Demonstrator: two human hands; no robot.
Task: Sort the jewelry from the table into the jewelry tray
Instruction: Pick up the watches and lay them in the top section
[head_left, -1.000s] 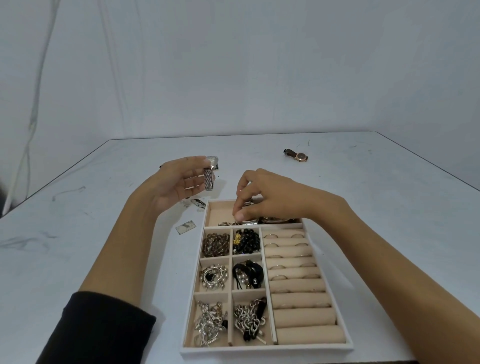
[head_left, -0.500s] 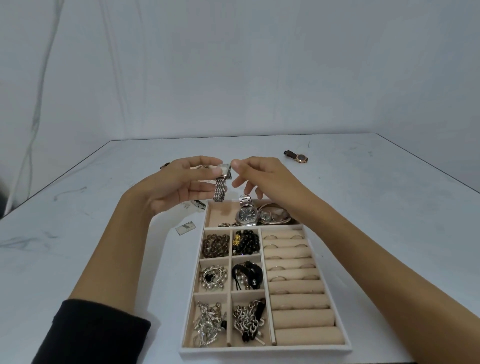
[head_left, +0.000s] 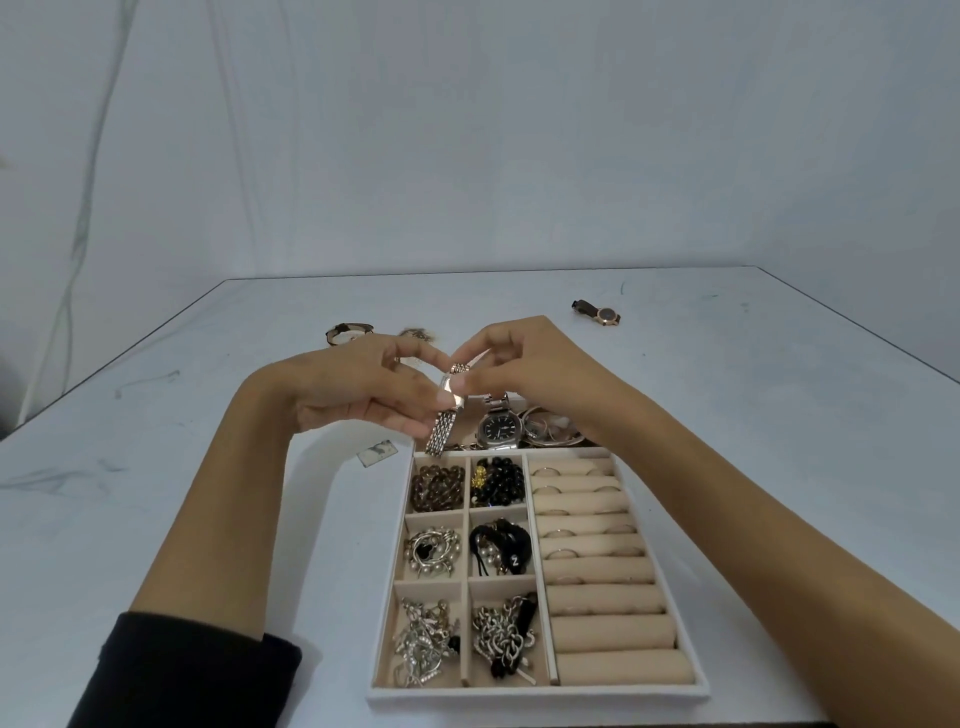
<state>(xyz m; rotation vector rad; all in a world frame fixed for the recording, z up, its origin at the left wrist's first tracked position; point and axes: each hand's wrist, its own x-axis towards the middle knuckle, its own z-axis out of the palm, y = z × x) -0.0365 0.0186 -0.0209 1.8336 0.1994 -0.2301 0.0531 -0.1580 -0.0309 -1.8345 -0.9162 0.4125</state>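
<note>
Since half a second ago, the right hand (head_left: 524, 364) has closed onto the silver watch (head_left: 443, 430), pinching its upper strap, while the left hand (head_left: 363, 389) pinches the case. The strap hangs over the left end of the jewelry tray's (head_left: 535, 693) far compartment, above the bench (head_left: 779, 415).

Only one camera here, a wide-angle one worn on the head, looking forward and down over the surface (head_left: 779, 415). The tray (head_left: 535, 693) sits close, low in the frame. The surface's far edge crosses the middle and the wall (head_left: 467, 130) fills the top.
</note>
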